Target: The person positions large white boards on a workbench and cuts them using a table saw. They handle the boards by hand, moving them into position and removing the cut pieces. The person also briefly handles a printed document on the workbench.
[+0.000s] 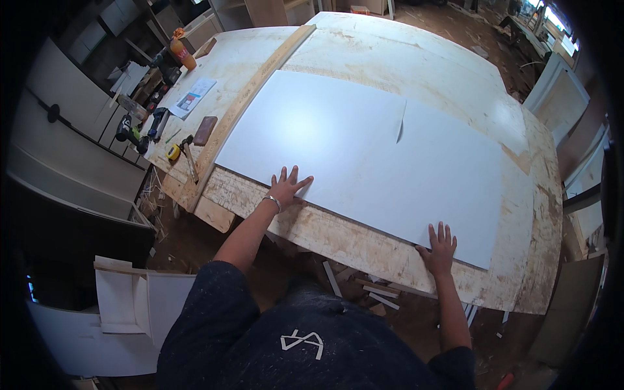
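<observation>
A large white panel (338, 143) lies flat on the worn wooden workbench (247, 201), its left edge alongside a long wooden strip (250, 91). My left hand (286, 188) rests on the panel's near edge, fingers spread over the white face. Farther right, my right hand (439, 250) lies on the same near edge, its fingers stretched out and the thumb apart. Neither hand holds anything. Toward the panel's upper right, a thin curved sliver (401, 123) shows on the surface; I cannot tell whether it is a tear in a film or a loose piece.
Left of the strip lie a yellow tape measure (173, 151), a hammer (190, 159), a brown block (205, 130), a printed sheet (192, 97), a green-black drill (130, 133) and an orange bottle (182, 52). Wood offcuts (380, 291) litter the floor under the near edge.
</observation>
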`<state>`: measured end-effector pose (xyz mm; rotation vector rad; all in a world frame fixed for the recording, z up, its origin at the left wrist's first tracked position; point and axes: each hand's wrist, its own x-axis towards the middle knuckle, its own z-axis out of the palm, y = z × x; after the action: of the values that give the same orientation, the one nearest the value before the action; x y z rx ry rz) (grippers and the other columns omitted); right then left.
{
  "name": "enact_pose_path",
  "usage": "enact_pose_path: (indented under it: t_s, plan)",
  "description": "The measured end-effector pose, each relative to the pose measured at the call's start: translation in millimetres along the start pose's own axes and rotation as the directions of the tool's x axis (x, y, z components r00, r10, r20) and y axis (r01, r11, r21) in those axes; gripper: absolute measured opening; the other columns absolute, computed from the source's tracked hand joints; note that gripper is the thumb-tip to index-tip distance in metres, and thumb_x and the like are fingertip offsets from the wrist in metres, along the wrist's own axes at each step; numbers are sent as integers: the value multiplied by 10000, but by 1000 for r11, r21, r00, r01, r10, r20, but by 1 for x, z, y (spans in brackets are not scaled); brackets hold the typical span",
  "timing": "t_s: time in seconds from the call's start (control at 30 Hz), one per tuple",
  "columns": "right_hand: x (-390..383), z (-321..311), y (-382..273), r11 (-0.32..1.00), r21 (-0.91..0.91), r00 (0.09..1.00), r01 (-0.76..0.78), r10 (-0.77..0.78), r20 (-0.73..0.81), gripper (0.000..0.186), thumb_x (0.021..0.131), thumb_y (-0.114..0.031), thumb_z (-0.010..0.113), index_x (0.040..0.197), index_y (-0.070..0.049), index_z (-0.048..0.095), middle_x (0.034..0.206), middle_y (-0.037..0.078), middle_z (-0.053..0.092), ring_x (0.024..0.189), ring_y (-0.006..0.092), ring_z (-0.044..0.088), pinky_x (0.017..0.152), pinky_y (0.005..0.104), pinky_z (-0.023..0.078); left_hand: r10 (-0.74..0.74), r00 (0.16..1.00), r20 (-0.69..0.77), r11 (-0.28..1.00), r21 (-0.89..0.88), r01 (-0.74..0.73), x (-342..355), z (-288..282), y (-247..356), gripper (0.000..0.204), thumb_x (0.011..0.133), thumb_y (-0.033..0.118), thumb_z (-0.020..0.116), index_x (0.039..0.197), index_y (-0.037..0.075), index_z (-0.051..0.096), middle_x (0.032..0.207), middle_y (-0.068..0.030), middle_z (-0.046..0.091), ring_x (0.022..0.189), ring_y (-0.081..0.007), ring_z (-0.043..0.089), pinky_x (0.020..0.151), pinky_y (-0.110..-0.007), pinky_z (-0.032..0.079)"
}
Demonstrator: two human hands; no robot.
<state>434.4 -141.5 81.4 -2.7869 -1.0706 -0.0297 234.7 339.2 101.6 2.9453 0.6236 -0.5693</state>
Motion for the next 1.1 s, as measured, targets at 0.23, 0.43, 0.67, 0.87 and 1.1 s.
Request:
enact_pose_path:
  t_s: [0.23,0.43,0.67,0.87,1.1]
  plan:
    - [4,4,6,998,54,998,21,-17,-63,751,757,-485,764,1413,-204,530,1490,212,429,1424,407,326,1117,648,215,0,999,-49,996,-85,-4,9,1,2,884,785,440,772,1518,464,279,1646,-159,94,1487,-473,96,1125,-701,186]
    - [27,-1,15,998,67,999,1,2,-45,729,778,-497,745,1416,-224,521,1516,187,400,1436,395,305,1120,657,215,-8,999,-47,996,-92,3,29,-7,5,890,785,376,787,1525,426,295,1645,-162,105,1491,-465,89,1128,-697,189]
    - [46,5,31,998,67,998,-17,21,-54,733,781,-533,727,1421,-248,513,1525,173,389,1443,369,299,1123,657,218,-39,999,-16,995,-98,37,57,-24,18,850,807,388,768,1513,463,298,1655,-118,87,1509,-413,63,1154,-678,149]
    - [71,8,34,998,47,998,-50,51,-29,750,764,-553,730,1424,-272,510,1538,163,374,1458,350,277,1142,635,206,-44,999,-11,995,-89,43,77,-23,4,873,792,411,778,1512,471,290,1655,-119,79,1504,-429,59,1140,-698,159]
    - [91,2,35,994,64,996,-90,89,17,732,776,-522,739,1424,-266,513,1554,157,353,1471,343,256,1163,611,184,-20,999,-25,994,-108,17,101,-35,3,889,773,432,789,1509,480,291,1655,-119,76,1502,-436,59,1138,-705,156]
